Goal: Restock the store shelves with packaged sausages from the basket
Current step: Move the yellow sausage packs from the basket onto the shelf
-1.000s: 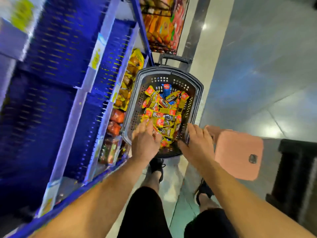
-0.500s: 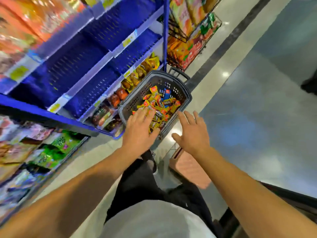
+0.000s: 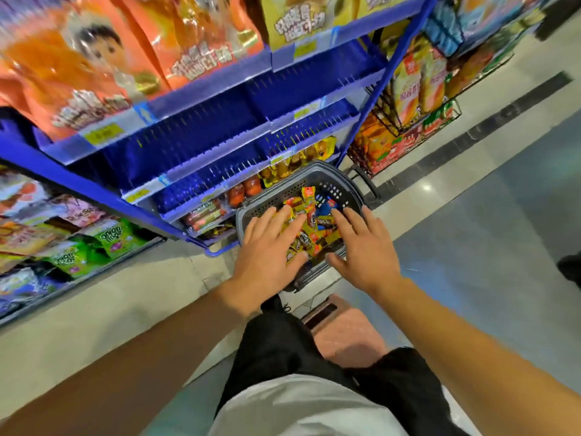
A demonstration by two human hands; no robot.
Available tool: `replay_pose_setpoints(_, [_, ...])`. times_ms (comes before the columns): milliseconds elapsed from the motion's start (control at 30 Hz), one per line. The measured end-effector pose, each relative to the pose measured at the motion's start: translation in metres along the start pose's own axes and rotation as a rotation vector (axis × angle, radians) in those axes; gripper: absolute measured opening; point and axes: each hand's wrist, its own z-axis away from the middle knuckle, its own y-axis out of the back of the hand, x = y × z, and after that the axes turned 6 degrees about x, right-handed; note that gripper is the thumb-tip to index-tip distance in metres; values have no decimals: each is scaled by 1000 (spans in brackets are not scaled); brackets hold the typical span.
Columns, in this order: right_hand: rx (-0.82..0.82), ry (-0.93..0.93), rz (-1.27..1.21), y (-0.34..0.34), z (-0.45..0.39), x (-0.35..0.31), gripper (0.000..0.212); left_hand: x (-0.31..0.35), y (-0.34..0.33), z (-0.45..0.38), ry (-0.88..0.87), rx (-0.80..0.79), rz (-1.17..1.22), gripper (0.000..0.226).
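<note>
1. Here, your left hand [image 3: 267,250] and right hand [image 3: 364,247] are spread flat, fingers straight, gripping nothing, over the basket.
2. The sausage packs [image 3: 309,221] lie heaped in the grey basket [image 3: 317,174].
3. The basket stands beside the blue shelves [image 3: 239,121].

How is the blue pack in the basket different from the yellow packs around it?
The blue pack is a single one, lying toward the far side of the basket; the yellow packs are many and fill the middle. The blue pack is partly covered; the yellow packs lie on top. Both kinds lie loose in the basket.
</note>
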Motion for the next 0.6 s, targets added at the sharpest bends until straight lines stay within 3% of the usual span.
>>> replay_pose_setpoints(333, [-106, 149, 55, -30, -65, 9, 84, -24, -28, -21, 196, -13, 88, 67])
replay_pose_setpoints(500, [-211, 244, 43, -80, -112, 36, 85, -33, -85, -43, 287, 68, 66, 67])
replay_pose_setpoints(600, [-235, 358, 27, -130, -153, 55, 84, -46, -140, -65, 370, 14, 7, 69])
